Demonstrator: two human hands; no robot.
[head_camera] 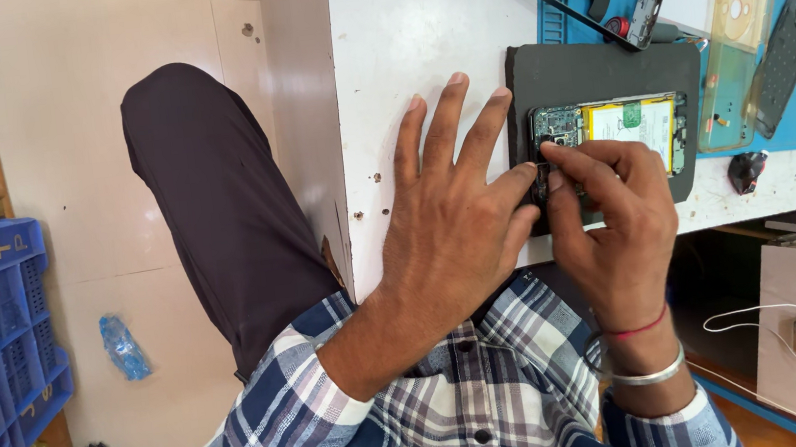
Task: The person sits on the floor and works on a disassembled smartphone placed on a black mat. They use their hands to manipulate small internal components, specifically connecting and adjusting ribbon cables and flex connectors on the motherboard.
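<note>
Opened phone [605,133], yellow battery exposed, on dark mat [599,69]; left hand [457,217] and right hand [614,216] pinch its near end; clear case [740,50] beyond mat.

**Opened smartphone on dark work mat**

An opened smartphone [610,132], back cover off, is lying flat on a dark grey mat [599,69] near the white bench's front edge. Its yellowish battery and green-black circuit board are showing. One end is sitting under the fingertips, so its lower portion is hidden.
</note>
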